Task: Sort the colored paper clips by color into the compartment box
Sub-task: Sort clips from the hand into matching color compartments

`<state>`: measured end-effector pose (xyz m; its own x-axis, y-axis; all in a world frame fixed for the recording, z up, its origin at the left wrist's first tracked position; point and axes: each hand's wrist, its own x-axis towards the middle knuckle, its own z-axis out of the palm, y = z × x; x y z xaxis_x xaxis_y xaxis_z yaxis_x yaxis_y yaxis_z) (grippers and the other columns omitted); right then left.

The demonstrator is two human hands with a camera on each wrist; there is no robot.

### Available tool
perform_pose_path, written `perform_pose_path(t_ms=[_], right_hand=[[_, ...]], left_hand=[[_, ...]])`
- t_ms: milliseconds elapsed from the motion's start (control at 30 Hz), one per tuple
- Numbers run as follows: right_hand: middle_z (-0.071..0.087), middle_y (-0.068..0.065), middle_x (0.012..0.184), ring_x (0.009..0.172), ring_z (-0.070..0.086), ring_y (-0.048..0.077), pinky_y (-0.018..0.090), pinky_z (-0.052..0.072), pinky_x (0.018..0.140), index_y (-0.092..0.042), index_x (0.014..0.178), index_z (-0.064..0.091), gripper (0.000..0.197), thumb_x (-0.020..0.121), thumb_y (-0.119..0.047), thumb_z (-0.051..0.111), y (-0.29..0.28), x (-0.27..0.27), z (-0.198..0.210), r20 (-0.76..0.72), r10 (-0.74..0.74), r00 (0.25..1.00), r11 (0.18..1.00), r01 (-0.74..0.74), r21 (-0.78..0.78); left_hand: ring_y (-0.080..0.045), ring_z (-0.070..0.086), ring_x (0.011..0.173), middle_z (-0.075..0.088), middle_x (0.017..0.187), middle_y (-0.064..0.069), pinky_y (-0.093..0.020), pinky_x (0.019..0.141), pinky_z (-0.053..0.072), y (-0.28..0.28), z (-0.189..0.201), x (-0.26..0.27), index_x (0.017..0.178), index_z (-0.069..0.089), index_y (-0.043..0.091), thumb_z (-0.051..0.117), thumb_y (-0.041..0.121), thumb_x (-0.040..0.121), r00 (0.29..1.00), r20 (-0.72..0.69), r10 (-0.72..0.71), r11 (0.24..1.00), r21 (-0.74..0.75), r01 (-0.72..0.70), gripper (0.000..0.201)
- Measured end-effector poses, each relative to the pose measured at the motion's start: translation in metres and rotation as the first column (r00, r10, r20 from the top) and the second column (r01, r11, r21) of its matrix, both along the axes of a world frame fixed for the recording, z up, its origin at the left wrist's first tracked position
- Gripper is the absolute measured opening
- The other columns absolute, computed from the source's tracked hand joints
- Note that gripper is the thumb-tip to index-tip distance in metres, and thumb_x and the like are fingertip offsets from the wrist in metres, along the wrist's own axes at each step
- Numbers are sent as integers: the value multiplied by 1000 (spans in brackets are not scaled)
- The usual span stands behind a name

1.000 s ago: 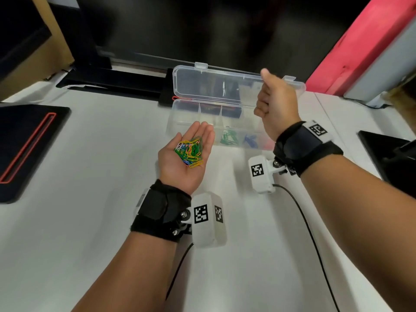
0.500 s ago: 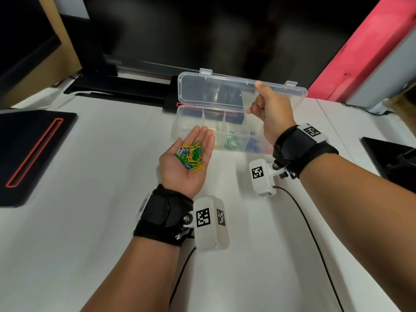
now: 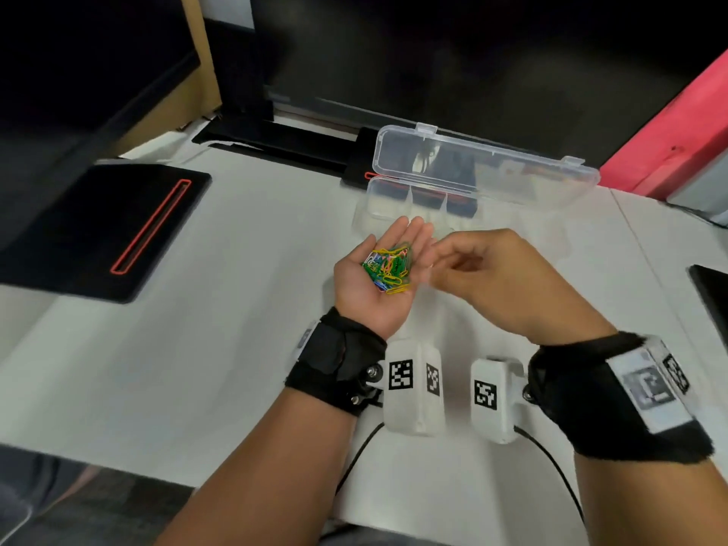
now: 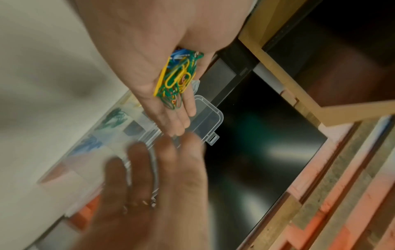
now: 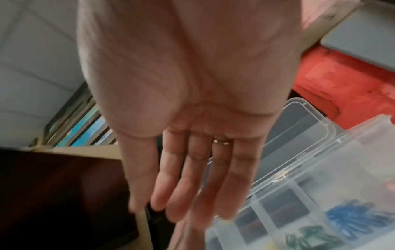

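My left hand point(image 3: 407, 236) lies palm up above the white table point(image 3: 197, 368), fingers straight. On it rests a heap of paper clips point(image 3: 388, 266), green, yellow, blue and orange; the heap point(image 4: 177, 79) also shows in the left wrist view. My right hand point(image 3: 441, 256) hovers just right of that palm, its fingers point(image 5: 192, 186) nearly straight and holding nothing. The clear compartment box point(image 3: 394, 202) stands behind both hands with its lid point(image 3: 492, 167) open. Green clips point(image 5: 310, 236) and blue clips point(image 5: 359, 219) lie in separate compartments.
A black pad point(image 3: 118, 230) with a red-outlined slot lies at the left. A black monitor stand point(image 3: 283, 139) sits behind the box, and a red block point(image 3: 669, 143) at the back right. A dark object point(image 3: 713, 293) juts in at the right edge.
My right hand has come back from the box's open lid to just beside the left palm. The left hand has kept its heap of clips.
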<state>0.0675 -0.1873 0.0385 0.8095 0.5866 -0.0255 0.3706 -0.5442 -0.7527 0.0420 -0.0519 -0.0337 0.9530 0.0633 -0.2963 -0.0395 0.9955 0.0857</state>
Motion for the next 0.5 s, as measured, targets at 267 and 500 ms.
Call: perform_pose_path(t_ms=[267, 500], right_hand=[[70, -10, 76, 74, 62, 4, 12, 44, 75, -32, 90, 76, 23, 72, -19, 84, 10, -15, -7, 40, -5, 999, 994, 10, -107], [70, -6, 75, 65, 59, 0, 10, 43, 69, -33, 84, 74, 28, 75, -6, 78, 14, -22, -17, 45, 11, 999, 992, -6, -125]], left_hand=[[-31, 64, 99, 68, 107, -20, -44, 92, 46, -7, 3, -16, 110, 62, -3, 29, 24, 103, 997, 15, 70, 997, -35, -69, 43], [-31, 63, 102, 68, 108, -20, -43, 89, 49, -13, -9, -19, 112, 60, -3, 29, 24, 102, 996, -2, 84, 996, -35, -84, 43]])
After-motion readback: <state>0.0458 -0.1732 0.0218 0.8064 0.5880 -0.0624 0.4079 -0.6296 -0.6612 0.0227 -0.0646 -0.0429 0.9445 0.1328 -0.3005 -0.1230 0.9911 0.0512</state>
